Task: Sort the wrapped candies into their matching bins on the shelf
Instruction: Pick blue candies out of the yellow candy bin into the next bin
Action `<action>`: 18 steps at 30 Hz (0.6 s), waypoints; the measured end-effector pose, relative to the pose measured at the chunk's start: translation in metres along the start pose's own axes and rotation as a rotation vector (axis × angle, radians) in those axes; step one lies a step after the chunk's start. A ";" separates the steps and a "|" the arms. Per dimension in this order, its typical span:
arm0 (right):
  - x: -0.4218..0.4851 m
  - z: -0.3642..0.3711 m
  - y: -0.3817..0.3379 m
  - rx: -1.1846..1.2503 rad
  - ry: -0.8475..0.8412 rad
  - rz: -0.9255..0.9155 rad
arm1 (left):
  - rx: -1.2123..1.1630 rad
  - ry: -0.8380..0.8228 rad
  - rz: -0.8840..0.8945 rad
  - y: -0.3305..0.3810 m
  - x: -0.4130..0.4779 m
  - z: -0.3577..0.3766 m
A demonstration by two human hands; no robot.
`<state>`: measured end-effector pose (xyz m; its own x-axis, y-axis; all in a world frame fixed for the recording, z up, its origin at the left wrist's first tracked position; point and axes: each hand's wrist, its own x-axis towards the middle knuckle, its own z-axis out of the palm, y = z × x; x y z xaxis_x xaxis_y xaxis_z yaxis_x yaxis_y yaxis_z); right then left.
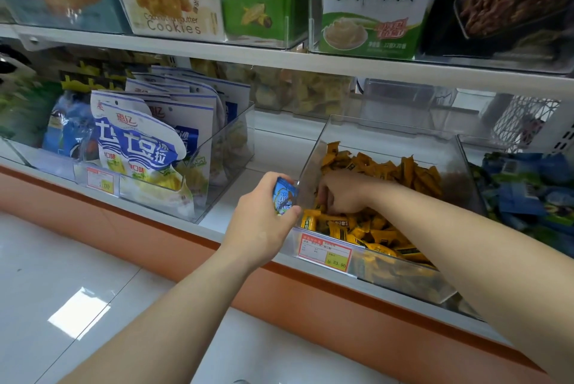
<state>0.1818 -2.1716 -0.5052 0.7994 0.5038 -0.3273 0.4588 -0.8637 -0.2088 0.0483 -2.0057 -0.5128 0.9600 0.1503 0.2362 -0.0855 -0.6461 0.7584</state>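
A clear plastic bin on the lower shelf holds a heap of yellow-orange wrapped candies. My left hand is just outside the bin's left wall and grips blue wrapped candy. My right hand reaches down into the bin's left front part, fingers curled among the yellow candies; what they hold is hidden. To the right, another bin holds blue-green wrapped candies.
A clear bin of blue-and-white snack bags stands to the left, with a bare strip of white shelf between the bins. The upper shelf carries boxes and price tags. An orange ledge runs along the shelf front.
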 end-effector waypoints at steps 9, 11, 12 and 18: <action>-0.034 -0.026 0.014 0.287 0.441 -0.121 | -0.158 0.188 0.046 0.013 0.005 -0.009; -0.049 -0.034 0.016 0.400 0.519 -0.132 | -0.215 0.188 0.066 0.020 0.005 -0.008; -0.058 -0.036 0.016 0.472 0.528 -0.148 | -0.247 0.174 0.066 0.023 0.005 -0.007; -0.091 -0.040 -0.012 0.770 0.425 -0.351 | -0.462 0.134 -0.048 0.043 0.006 -0.003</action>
<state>0.1188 -2.2075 -0.4356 0.8085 0.5530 0.2012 0.4390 -0.3391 -0.8320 0.0491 -2.0302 -0.4767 0.9255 0.2867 0.2477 -0.1806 -0.2410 0.9536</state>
